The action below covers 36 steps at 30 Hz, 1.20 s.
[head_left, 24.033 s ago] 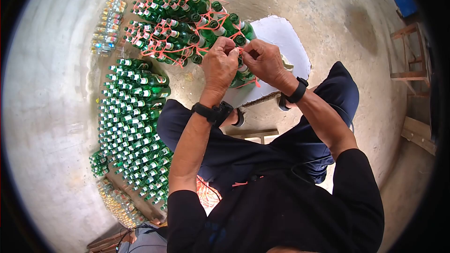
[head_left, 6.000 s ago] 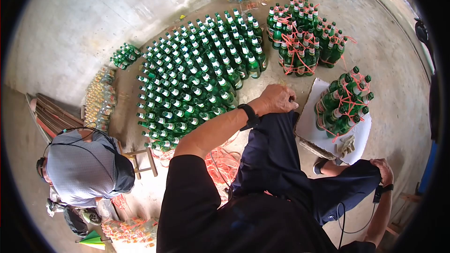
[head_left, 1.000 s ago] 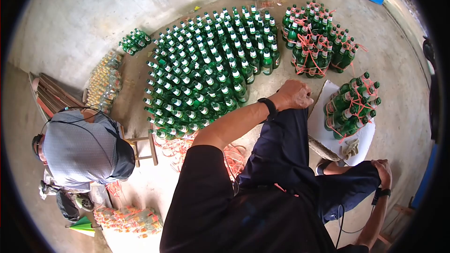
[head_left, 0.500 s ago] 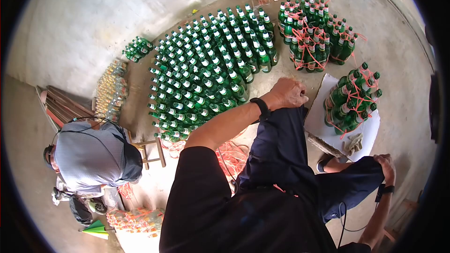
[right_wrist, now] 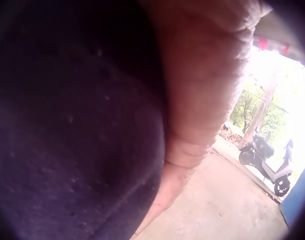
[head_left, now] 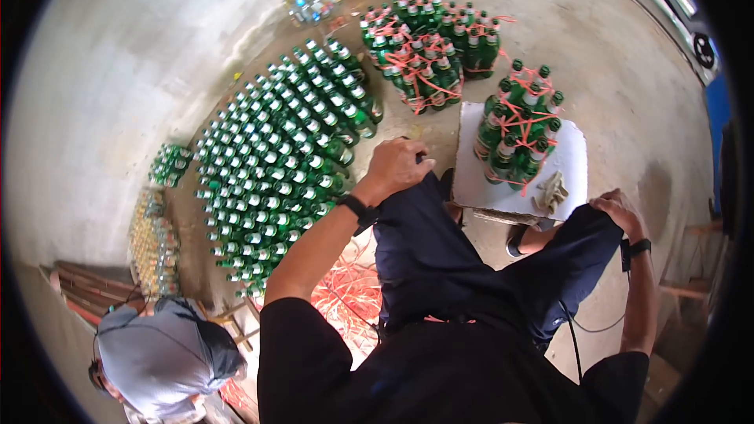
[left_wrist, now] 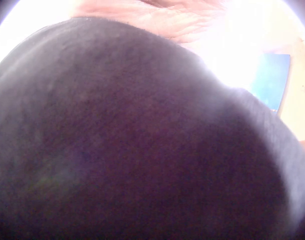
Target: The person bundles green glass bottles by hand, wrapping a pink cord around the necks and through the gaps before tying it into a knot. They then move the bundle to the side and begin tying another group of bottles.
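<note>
The person's left hand [head_left: 397,165] rests on the left knee [head_left: 416,200] with its fingers loosely bent and nothing in its grasp; the right hand [head_left: 620,212] lies over the right knee [head_left: 591,239], relaxed and likewise holding nothing. Ahead, between the knees and clear of both hands, a bundle of green bottles [head_left: 522,132] stands on a low white-topped surface [head_left: 575,163], laced round the necks with pinkish-red cord. A crumpled pale cloth [head_left: 552,192] lies just beside it, near the surface's front edge. Further off, more bound bundles [head_left: 424,82] stand together on the floor [head_left: 620,51], next to a large block of loose green bottles [head_left: 267,165]. A tangled heap of cord [head_left: 349,298] lies near the left thigh, and a second person [head_left: 161,357] in grey bends forward at the lower left.
</note>
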Each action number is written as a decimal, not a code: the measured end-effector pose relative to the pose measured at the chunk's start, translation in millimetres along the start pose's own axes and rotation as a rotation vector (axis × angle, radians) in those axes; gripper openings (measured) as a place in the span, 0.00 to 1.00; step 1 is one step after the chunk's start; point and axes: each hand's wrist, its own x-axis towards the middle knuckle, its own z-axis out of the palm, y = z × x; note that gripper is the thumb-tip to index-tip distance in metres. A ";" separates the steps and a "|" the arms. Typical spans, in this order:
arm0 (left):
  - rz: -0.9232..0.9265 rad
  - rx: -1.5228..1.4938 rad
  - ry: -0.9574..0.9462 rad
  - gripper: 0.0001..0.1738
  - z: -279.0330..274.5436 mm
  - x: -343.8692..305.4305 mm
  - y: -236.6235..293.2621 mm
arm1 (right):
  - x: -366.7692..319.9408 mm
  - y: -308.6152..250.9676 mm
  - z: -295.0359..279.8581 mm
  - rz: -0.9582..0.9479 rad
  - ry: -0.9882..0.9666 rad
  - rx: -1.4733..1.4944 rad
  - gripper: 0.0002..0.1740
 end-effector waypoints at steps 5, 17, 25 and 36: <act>0.006 -0.044 0.035 0.18 2.1 -1.2 -0.3 | 1.3 -3.1 3.7 -0.024 0.021 -0.059 0.13; 0.024 -0.097 0.069 0.16 6.2 -3.7 -4.0 | 3.8 -15.9 1.6 0.093 -0.007 -0.137 0.11; -0.013 -0.067 0.029 0.17 -1.6 -4.3 2.3 | 4.5 -10.8 9.8 0.215 0.087 0.100 0.27; 0.043 -0.067 0.066 0.16 2.0 -1.9 1.3 | -3.7 -71.6 -24.4 0.434 0.069 0.102 0.25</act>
